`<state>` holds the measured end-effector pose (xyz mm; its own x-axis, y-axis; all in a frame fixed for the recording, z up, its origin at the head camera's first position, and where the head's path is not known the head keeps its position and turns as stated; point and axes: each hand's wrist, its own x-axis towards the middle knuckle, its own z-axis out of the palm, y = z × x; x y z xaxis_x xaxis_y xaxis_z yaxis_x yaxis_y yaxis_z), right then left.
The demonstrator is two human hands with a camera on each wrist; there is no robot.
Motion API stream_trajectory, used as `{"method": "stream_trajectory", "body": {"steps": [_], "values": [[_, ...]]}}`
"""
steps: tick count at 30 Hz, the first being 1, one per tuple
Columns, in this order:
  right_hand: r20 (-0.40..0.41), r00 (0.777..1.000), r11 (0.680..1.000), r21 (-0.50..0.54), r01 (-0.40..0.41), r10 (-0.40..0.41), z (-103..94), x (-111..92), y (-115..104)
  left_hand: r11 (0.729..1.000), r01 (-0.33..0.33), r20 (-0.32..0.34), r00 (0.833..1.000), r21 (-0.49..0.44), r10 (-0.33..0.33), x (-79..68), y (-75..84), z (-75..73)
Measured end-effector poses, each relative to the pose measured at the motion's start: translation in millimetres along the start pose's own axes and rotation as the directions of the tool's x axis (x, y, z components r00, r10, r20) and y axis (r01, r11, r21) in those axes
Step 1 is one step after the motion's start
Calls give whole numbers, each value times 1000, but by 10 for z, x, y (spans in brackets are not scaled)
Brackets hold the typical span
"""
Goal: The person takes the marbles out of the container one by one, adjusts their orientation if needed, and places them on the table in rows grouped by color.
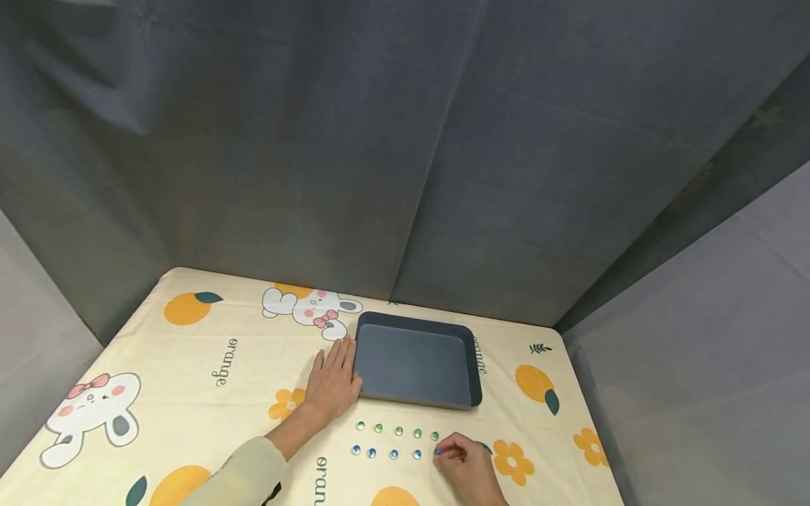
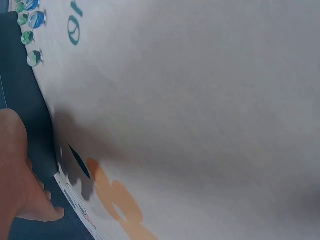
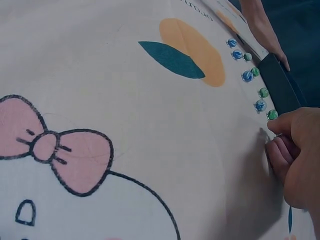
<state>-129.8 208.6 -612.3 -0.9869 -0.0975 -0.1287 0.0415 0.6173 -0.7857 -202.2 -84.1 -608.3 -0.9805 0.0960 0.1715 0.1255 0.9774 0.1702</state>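
Observation:
A dark grey rectangular tray lies on the patterned tablecloth. My left hand rests at its left side, fingers straight and the thumb by the tray's near left corner. In front of the tray, several green marbles form a row, and several blue marbles make a second row closer to me. At the right end of the blue row, my right hand pinches a blue marble between thumb and fingers, at or just above the cloth. That marble is hidden by the fingers in the right wrist view.
The cream tablecloth carries printed rabbits, oranges and flowers. Beyond the table's far edge hangs a dark grey curtain. A pale panel stands along the right side.

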Motion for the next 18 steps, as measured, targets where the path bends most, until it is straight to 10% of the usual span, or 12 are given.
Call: {"method": "stream_trajectory", "body": {"steps": [18], "values": [[22, 998, 997, -52, 55, -54, 37, 5, 52, 1000, -3, -2, 1000, 21, 3, 2, -4, 9]]}}
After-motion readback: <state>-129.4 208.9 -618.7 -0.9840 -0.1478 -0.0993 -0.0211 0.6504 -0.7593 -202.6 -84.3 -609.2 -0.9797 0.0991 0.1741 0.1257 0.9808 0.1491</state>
